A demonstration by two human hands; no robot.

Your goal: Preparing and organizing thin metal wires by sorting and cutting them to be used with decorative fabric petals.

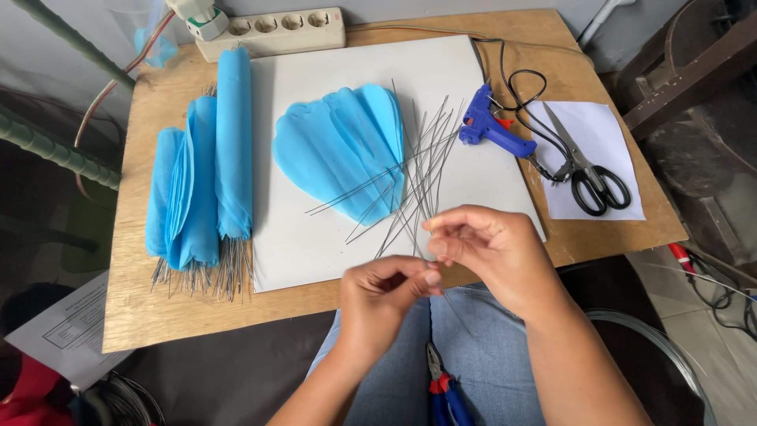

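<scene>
Both hands meet just past the front edge of the desk (pixel 142 315), above the person's lap. The right hand (pixel 493 248) pinches a thin wire (pixel 426 241) between thumb and forefinger near its upper end, and the left hand (pixel 386 296) pinches the same wire a little lower, fingers closed on it. The wire stands almost upright between the two hands, its long axis running away from the body toward the loose bundle of wires (pixel 414 170), which lies fanned on the white sheet (pixel 315 244) just beyond the right hand. The right hand is nearer to this bundle and to the blue petals (pixel 339 146) under it. The wire is very fine, so its lower end is hard to follow against the jeans, and the fingers hide its middle. Pliers (pixel 441 386) on the lap are partly cut off by the bottom edge.
</scene>
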